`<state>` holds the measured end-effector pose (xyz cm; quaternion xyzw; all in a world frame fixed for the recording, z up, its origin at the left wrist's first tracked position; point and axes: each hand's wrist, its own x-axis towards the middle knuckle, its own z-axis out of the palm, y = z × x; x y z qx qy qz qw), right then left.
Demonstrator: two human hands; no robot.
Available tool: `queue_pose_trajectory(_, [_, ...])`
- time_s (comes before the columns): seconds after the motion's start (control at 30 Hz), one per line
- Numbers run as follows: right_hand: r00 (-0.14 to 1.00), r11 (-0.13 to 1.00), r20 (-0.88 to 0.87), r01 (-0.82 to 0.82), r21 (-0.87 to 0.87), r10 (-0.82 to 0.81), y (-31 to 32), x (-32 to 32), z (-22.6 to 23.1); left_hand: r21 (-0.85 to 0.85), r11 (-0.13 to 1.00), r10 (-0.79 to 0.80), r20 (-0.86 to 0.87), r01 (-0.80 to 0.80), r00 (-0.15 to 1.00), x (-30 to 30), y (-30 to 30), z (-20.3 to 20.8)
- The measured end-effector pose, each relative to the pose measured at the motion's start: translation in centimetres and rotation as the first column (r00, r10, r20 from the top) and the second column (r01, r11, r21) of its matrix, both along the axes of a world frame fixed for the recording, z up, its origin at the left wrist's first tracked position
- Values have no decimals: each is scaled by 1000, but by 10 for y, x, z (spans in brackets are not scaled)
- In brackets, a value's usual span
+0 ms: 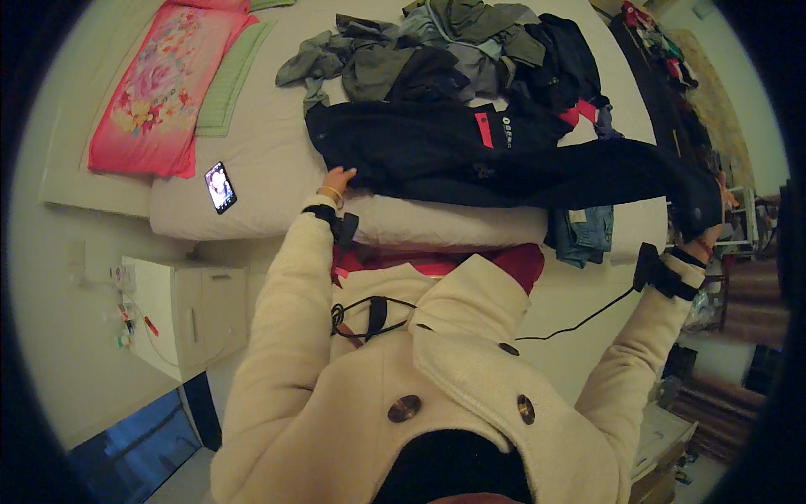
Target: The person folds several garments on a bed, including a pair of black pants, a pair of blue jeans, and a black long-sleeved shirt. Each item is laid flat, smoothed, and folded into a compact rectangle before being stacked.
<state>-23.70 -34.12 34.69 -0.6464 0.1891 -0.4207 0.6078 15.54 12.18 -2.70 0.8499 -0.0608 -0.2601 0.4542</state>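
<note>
A black garment [470, 160] with a red tag lies stretched across the white bed [269, 160]. My left hand [337, 180] grips its left edge near the bed's front. My right hand [712, 225] holds the garment's other end out past the bed's right side, mostly hidden by the dark cloth. Both wrists carry black strapped devices, with a cable running from the right one. I wear a cream coat with large buttons.
A heap of grey and dark clothes [437, 50] sits at the back of the bed. Folded jeans [581, 235] hang at the bed's edge. A phone [220, 186], a pink floral pillow [159, 84] and a green towel [231, 76] lie left. A white nightstand [189, 315] stands below.
</note>
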Motion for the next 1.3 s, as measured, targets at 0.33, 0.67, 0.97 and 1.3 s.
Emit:
queue_pose_trajectory(0.33, [992,891,98,28,453,-81,-8,-8,5,734,294,-817,-140,613,559,70,103,91])
queue_pose_trajectory(0.67, [966,965,-61,255,60,-251,-40,-6,-17,-339,940,-157,-490,-22,858,9,115,76])
queue_pose_trajectory(0.97, [966,890,50,213,404,-254,2,14,2,174,940,-161,-537,295,828,-4,154,-44])
queue_pose_trajectory(1.3, [1000,960,7,-7,281,6,-55,-3,-24,-287,877,26,-773,-386,634,-9,132,90])
